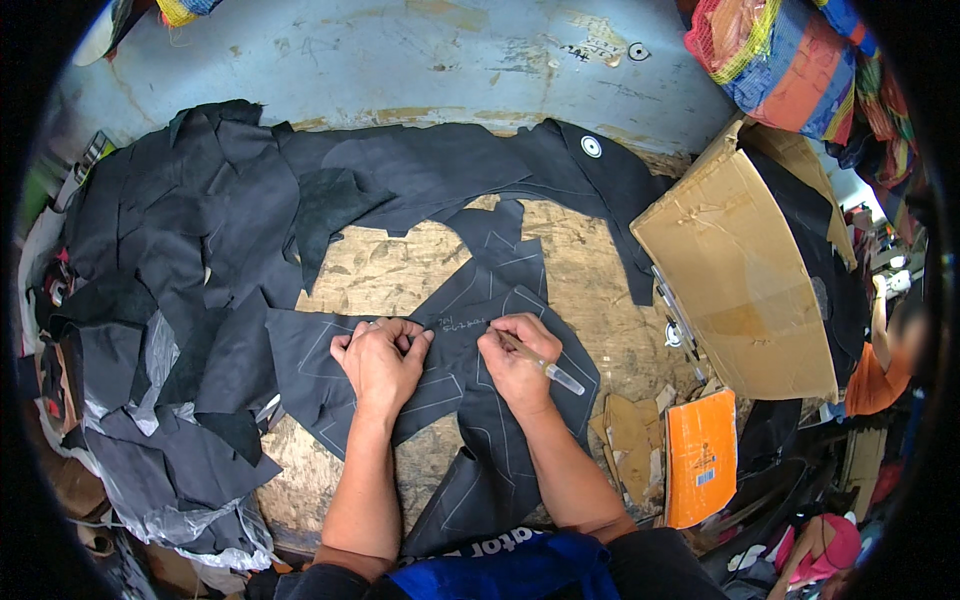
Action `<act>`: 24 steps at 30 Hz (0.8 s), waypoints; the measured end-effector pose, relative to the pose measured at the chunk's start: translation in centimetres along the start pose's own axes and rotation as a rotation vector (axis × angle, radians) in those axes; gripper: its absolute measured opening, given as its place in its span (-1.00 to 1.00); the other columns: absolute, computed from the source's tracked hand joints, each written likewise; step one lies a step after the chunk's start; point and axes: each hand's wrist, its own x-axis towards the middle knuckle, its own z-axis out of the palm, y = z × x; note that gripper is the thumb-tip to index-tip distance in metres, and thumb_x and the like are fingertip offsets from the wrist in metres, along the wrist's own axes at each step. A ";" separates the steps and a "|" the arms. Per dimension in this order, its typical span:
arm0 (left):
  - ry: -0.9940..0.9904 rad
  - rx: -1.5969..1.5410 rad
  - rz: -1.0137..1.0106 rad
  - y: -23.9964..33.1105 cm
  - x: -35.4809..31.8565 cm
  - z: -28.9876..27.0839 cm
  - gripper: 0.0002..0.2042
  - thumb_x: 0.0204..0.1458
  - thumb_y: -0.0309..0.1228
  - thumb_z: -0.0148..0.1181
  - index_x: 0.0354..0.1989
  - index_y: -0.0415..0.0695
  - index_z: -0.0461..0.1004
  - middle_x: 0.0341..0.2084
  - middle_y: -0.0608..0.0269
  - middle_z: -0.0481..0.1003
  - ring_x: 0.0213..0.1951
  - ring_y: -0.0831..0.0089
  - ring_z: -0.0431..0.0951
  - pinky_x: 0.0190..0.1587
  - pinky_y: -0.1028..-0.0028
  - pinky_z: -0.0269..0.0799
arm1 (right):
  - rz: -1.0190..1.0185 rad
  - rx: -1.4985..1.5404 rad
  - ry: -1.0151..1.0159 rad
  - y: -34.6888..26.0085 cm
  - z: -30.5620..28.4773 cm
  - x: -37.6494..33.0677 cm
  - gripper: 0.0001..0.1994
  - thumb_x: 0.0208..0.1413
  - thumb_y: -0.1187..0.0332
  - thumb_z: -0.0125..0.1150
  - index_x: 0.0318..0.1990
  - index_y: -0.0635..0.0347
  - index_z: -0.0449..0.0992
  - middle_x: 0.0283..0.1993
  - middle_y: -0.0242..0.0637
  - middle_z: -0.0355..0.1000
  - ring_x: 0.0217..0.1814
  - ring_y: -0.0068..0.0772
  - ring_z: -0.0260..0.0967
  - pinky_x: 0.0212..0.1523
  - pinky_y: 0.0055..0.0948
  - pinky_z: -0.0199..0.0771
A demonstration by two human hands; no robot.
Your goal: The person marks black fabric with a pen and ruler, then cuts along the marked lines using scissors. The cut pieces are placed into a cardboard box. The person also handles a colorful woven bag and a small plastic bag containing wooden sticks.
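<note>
A black leather piece (470,350), marked with pale outlines and a little pale handwriting, lies across the middle of the table. My right hand (518,362) grips a slim pen (565,379), its tip down at the leather beside the writing and its clear end toward me. My left hand (382,362) rests on the same leather, left of the writing. Its fingers are curled under and closed; whether they pinch anything is hidden. Toward my body, a fold of black leather (445,500) curls up near the table's front edge.
Black leather pieces (180,200) heap along the left and back of the wooden table (375,270). At right stand a cardboard box (740,270), pens (668,295), an orange booklet (700,458) and brown scraps (632,440). A person in orange (880,380) is beyond the box.
</note>
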 end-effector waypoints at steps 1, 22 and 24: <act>0.002 -0.002 0.008 0.0 0.0 0.0 -0.86 -0.21 -0.23 0.36 -0.55 0.01 0.60 -0.70 0.42 0.42 -0.41 0.45 0.39 -0.05 0.26 0.04 | 0.007 -0.002 0.010 0.0 0.0 0.0 -0.91 -0.21 0.63 0.22 -0.46 0.35 0.50 -0.49 -0.28 0.43 -0.59 -0.64 0.32 -0.56 -0.65 0.31; 0.005 0.016 0.016 0.0 0.0 0.1 -0.87 -0.18 -0.23 0.33 -0.52 0.03 0.61 -0.70 0.38 0.44 -0.38 0.41 0.42 -0.03 0.22 0.06 | -0.134 -0.005 -0.128 -1.3 0.7 -0.5 -0.87 -0.27 0.62 0.26 -0.46 0.32 0.51 -0.48 -0.18 0.48 -0.50 -0.40 0.48 -0.48 -0.52 0.47; -0.011 0.020 0.001 0.0 0.0 0.0 -0.87 -0.18 -0.23 0.33 -0.52 0.03 0.61 -0.70 0.39 0.44 -0.38 0.41 0.42 -0.03 0.22 0.06 | -0.040 -0.080 -0.051 -1.1 -0.2 -0.1 -0.89 -0.27 0.61 0.25 -0.48 0.33 0.51 -0.52 -0.21 0.45 -0.55 -0.46 0.44 -0.52 -0.56 0.42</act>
